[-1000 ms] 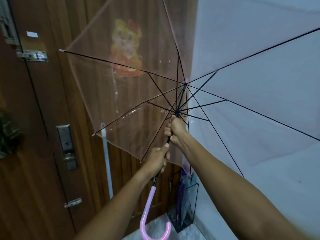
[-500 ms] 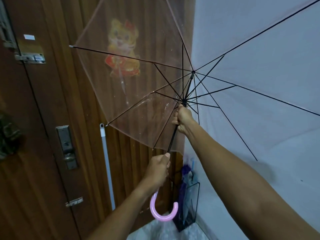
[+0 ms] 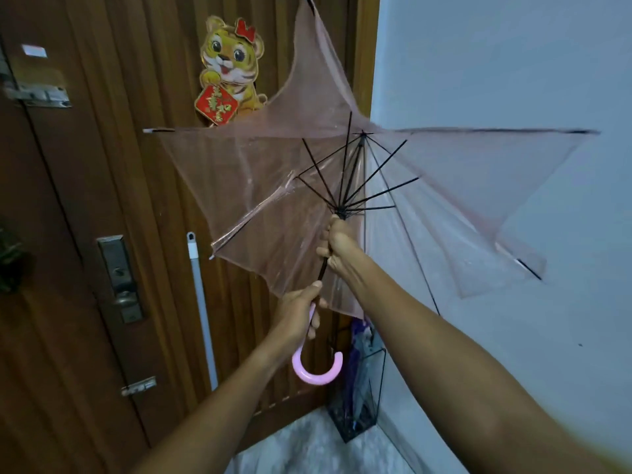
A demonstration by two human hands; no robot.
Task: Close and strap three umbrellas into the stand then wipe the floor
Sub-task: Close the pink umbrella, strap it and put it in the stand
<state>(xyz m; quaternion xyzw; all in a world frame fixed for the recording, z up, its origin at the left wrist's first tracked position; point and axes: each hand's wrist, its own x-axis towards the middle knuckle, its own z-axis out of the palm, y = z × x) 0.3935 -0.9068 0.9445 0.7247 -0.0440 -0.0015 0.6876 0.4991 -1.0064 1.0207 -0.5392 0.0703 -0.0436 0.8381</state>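
A corner is seen where a dark wooden door (image 3: 113,200) meets a pale wall (image 3: 513,63). On the door a tiger decoration (image 3: 229,68) is stuck, and a metal lock plate with a lever (image 3: 120,278) is fitted lower down, further from the wall. A white pole (image 3: 201,309) is leaned upright against the door between the lock plate and the wall. A light, mottled floor (image 3: 307,446) is visible at the foot of the door. In the very corner, on that floor and against the wall, a dark wire-framed umbrella stand (image 3: 359,398) is placed, and folded umbrellas, purple among them, are held inside it.

A transparent pink umbrella (image 3: 273,186) is held up in front of the door, above the stand. Its canopy is partly collapsed, with slack folds hanging and the black ribs drawn inward around the shaft. One canopy edge overlaps the lower part of the tiger decoration.

The right hand (image 3: 338,248) is clenched around the black shaft just below the runner where the ribs meet. The left hand (image 3: 297,313) is wrapped around the top of the curved pink handle (image 3: 318,371), lower on the same shaft and nearer the door's lock side. The hook of the handle is left hanging free beneath the left hand, just beside the top of the stand.
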